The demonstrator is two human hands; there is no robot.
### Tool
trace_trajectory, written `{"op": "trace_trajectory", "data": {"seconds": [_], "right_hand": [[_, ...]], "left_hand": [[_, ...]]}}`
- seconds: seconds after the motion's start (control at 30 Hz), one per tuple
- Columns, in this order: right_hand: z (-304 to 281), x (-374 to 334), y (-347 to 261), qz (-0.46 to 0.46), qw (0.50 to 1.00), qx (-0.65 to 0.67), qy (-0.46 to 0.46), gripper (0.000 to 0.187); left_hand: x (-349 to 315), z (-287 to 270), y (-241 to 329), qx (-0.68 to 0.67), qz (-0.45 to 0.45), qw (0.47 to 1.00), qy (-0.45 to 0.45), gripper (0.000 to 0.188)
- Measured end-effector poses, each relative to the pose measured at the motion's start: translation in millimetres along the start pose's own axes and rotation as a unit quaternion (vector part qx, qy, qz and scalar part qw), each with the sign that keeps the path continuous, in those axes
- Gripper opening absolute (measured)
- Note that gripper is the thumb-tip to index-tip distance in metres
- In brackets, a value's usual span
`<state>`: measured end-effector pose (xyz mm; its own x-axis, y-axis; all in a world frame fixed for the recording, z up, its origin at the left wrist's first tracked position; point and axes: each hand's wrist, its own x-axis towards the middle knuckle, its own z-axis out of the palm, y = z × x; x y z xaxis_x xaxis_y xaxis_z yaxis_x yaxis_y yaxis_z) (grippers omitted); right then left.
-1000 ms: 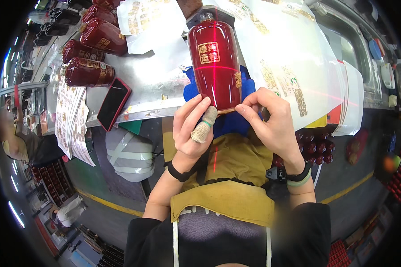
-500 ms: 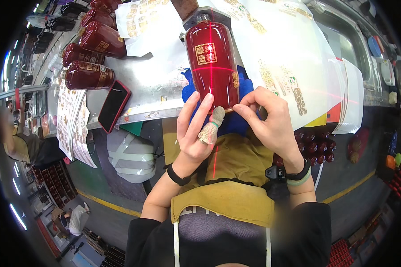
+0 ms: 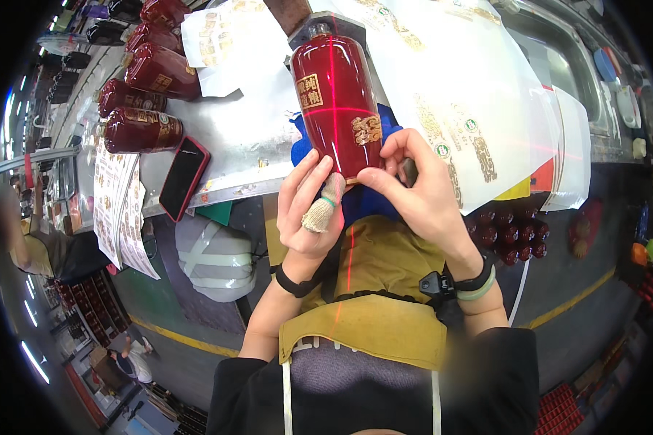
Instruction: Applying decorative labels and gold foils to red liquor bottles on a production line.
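A glossy dark red bottle (image 3: 328, 87) lies with its neck pointing away, over a blue cloth (image 3: 302, 151). It bears a gold square label at its left and a gold ornament (image 3: 366, 130) at its lower right. Red laser lines cross on it. My left hand (image 3: 308, 206) holds the left of the bottle's base, fingers bent. One of its fingers wears a pale cloth finger cover (image 3: 322, 209) with a green band. My right hand (image 3: 428, 188) grips the right of the base with thumb and curled fingers. A dark finger covering shows there in part.
Several red bottles (image 3: 141, 130) stand at the left, beside a phone (image 3: 184, 179) and printed decal sheets (image 3: 120, 206). Large white decal sheets (image 3: 479, 94) cover the right of the metal table. A dark block (image 3: 341, 27) sits at the bottle's neck. A grey stool (image 3: 214, 254) stands below.
The bottle has turned leftward: its square label has shifted left and the gold ornament has come round from the right edge. Both hands have moved slightly left with it.
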<state>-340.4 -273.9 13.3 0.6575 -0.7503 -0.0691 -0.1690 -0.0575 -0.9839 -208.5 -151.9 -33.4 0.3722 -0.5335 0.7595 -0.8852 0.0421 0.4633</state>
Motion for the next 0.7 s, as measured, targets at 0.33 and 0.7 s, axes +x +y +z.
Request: {"op": "trace_trajectory", "data": {"seconds": [0.33, 0.7], "right_hand": [[-3.5, 3.7, 3.3, 0.035, 0.997, 0.064, -0.019, 0.019], [-4.3, 3.9, 4.6, 0.056, 0.996, 0.062, -0.035, 0.021]], "left_hand": [[0.5, -0.1, 1.0, 0.002, -0.005, 1.0, -0.005, 0.026], [1.9, -1.2, 1.7, 0.026, 0.026, 0.999, -0.016, 0.027]]}}
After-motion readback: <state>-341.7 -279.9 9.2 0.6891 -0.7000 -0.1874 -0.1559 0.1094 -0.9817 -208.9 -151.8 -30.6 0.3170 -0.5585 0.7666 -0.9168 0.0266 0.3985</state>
